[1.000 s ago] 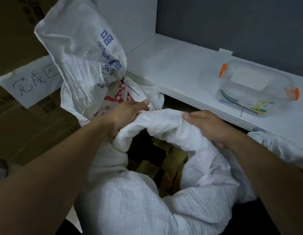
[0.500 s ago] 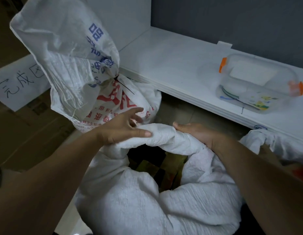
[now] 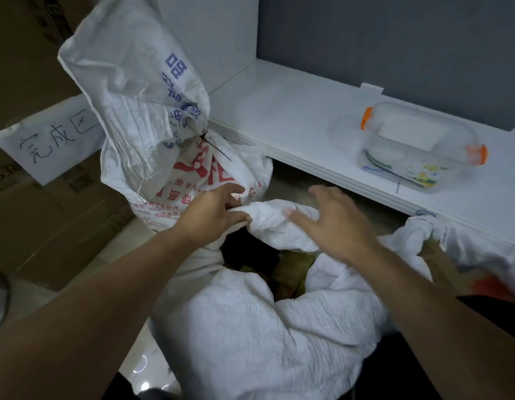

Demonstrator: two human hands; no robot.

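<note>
One open white sack (image 3: 236, 327) sits on the floor (image 3: 288, 180) between my forearms, my left hand (image 3: 210, 212) pinching its rolled rim, my right hand (image 3: 334, 223) spread open just over it, a tied sack (image 3: 152, 116) and the white tabletop (image 3: 294, 111) beyond.

Dim, flat indoor light — wide-angle bending at edges, slight motion blur.

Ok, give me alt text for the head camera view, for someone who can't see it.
A person's left hand holds the rolled rim of an open white sack while the right hand, fingers spread, is over the rim. Behind stands a tied printed sack; a clear container sits on a white shelf.
</note>
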